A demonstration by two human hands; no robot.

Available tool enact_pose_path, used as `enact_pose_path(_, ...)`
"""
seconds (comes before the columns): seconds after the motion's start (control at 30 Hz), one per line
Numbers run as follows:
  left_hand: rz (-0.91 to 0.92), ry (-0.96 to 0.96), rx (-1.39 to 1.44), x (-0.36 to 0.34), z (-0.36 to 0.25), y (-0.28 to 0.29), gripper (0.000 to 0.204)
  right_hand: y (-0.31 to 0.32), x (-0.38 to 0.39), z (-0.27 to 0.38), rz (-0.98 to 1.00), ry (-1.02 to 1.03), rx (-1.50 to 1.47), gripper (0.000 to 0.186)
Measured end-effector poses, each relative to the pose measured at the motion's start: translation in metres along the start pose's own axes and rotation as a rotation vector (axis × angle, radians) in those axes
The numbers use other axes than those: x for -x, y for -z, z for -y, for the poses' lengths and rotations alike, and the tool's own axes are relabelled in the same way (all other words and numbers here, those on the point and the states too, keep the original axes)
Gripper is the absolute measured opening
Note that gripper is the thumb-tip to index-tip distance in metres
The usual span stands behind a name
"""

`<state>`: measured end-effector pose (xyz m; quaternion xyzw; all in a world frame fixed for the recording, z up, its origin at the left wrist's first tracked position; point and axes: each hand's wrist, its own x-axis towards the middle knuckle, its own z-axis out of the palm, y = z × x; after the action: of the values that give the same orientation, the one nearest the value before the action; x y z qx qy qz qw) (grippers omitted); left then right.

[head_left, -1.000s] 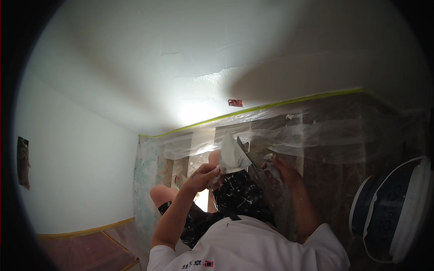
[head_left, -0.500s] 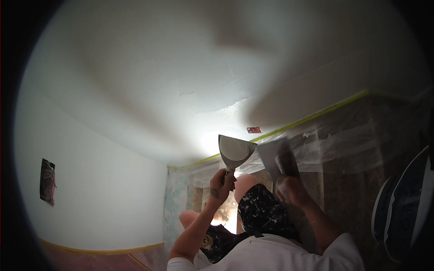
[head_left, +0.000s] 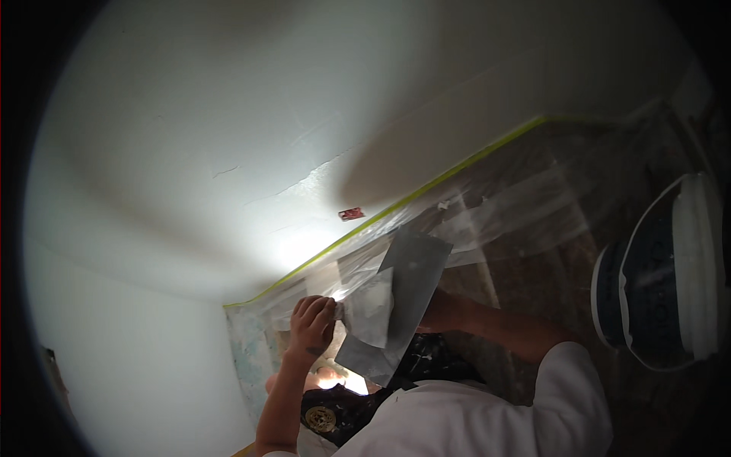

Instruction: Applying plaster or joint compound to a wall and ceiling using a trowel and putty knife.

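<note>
Gripping a scraper (head_left: 368,314) occupies the left hand (head_left: 313,323); right hand's (head_left: 437,310) grip and bucket's (head_left: 653,283) contents are hidden

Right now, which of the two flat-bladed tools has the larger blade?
The grey rectangular trowel at the right hand: its long blade extends beyond the smaller, pale-smeared scraper in the left hand.

A room under renovation, possibly in a home: masking tape (head_left: 487,154) edges the wall (head_left: 190,137) from eight to two o'clock, beside plastic sheeting (head_left: 548,186); a bucket (head_left: 653,282) sits at three.
</note>
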<state>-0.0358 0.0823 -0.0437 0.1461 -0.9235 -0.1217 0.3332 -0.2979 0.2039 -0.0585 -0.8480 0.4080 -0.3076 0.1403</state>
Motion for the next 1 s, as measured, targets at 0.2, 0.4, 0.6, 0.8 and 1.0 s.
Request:
enact_pose_path(0.2, -0.013, 0.563, 0.063, 0.123, 0.071, -0.047, 0.018, 0.028, 0.033, -0.013, -0.123, -0.381, 0.028, 0.061)
enact_pose_path(0.4, -0.407, 1.038, 0.418, 0.257, 0.129, -0.092, 0.016, 0.160, 0.106, -0.113, -0.258, -0.463, 0.987, 0.053)
enact_pose_path(0.6, -0.376, 1.015, 0.394, 0.232, 0.119, -0.073, 0.015, 0.254, 0.131, -0.143, -0.135, -0.600, 1.152, 0.039)
enact_pose_path(0.8, -0.313, 1.004, 0.318, 0.229, 0.112, -0.074, 0.013, 0.296, 0.110, -0.156, -0.075, -0.647, 1.211, 0.037)
enact_pose_path(1.0, -0.237, 1.066, 0.299, 0.214, 0.101, -0.065, 0.014, 0.325, 0.083, -0.151, 0.229, -0.927, 1.109, 0.043)
